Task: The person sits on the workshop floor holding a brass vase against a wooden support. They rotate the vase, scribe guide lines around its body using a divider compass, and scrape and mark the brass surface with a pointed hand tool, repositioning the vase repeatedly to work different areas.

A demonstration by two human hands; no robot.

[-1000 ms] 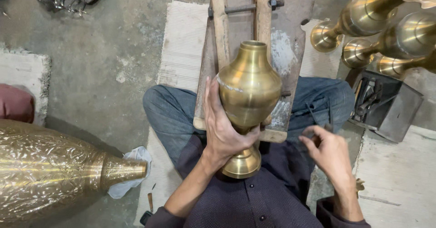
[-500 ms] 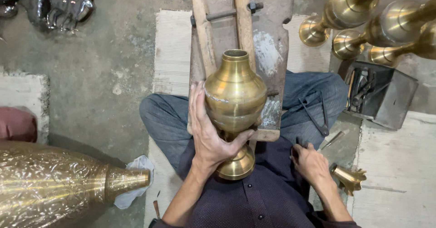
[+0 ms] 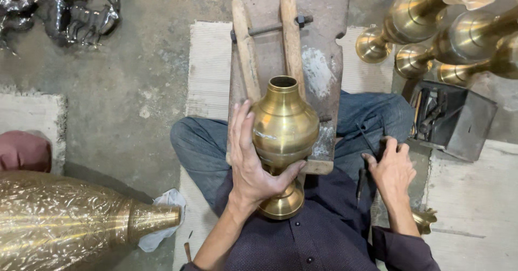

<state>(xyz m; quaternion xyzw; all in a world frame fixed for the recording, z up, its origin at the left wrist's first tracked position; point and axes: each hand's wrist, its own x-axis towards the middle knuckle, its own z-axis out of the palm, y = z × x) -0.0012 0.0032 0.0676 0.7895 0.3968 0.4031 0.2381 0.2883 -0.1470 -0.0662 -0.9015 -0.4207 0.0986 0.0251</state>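
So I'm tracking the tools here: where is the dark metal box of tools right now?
In the head view the dark metal tool box sits on the floor at the person's right, just beyond the right hand and below the row of brass vases.

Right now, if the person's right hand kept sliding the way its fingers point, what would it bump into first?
The right hand rests on the blue-jeaned knee, fingers pointing up and away. Straight on, it would probably first cross that knee, then meet the round brass vase bases beyond; depth is hard to judge.
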